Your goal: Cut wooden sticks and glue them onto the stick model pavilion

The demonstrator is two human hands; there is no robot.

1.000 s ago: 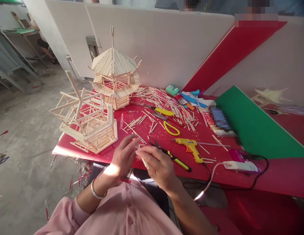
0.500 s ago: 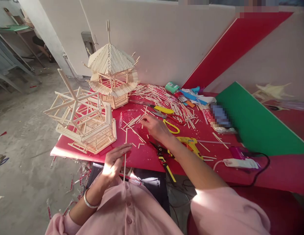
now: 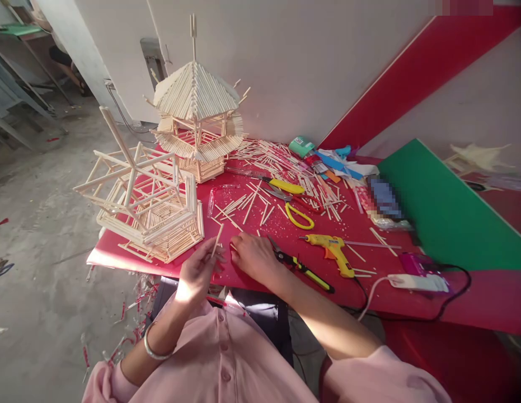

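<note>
My left hand (image 3: 200, 270) is closed round a thin wooden stick (image 3: 217, 240), which points up and away past the fingertips. To its right, my right hand (image 3: 255, 256) rests low over the table near the front edge, fingers curled; what they pinch, if anything, is hidden. Just beyond that hand's wrist lie black-and-yellow cutting pliers (image 3: 304, 268). Left of my hands stands an unroofed stick frame (image 3: 145, 207) with a tall post. Behind it is a roofed pavilion model (image 3: 196, 123) made of the same sticks.
Loose sticks (image 3: 281, 162) are heaped at the back of the red table (image 3: 260, 291). Yellow-handled scissors (image 3: 300, 215) and a yellow glue gun (image 3: 332, 249) lie right of centre. Farther right are a white power strip (image 3: 417, 281) with cords and a green board (image 3: 461, 218).
My right hand has come back toward the table's front edge, closer to my left. The stick in my left hand shows a shorter length and tilts differently. The pliers have turned and shifted right.
</note>
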